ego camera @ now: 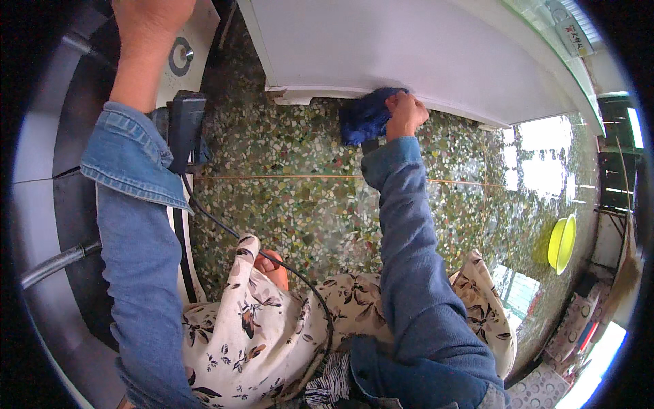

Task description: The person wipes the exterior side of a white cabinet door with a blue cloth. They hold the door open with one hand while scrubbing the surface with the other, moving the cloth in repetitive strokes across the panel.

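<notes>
My right hand pinches a dark blue cloth at the foot of a white panel, where the panel's lower edge meets the terrazzo floor. Part of the cloth lies on the floor, and its upper corner is bunched under my fingers. At the top left my left hand reaches forward past a pale panel with a round grey-ringed knob. The frame's edge cuts that hand off, so its fingers are hidden.
A black box-like device hangs by my left forearm, its black cable running over my floral-patterned clothing. On the right stand a yellow-green basin and a straw broom. A metal bar handle juts out at left.
</notes>
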Available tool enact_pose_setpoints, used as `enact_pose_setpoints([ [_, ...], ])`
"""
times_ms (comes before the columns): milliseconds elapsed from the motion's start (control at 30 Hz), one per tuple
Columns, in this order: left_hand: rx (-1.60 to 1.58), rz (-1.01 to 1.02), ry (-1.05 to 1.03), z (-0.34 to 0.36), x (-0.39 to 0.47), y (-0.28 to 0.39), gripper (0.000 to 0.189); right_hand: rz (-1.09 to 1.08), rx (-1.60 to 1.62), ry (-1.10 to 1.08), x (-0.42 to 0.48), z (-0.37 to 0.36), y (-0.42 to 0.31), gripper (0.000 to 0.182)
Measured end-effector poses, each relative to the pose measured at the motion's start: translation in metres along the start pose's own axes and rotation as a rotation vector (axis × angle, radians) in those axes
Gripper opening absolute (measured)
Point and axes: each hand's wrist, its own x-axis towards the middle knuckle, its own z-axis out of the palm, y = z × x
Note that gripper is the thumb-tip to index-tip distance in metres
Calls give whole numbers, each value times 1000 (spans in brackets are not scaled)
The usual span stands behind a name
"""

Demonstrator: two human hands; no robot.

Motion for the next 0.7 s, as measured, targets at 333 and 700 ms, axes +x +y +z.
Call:
enact_pose_setpoints([
  [333,152,65,-49,-4,3,4,32,-63,134,-12,3,-2,-3,8],
  [700,-102,-97,85,1,-2,13,35,-144,132,-95,4,-4,-13,15],
])
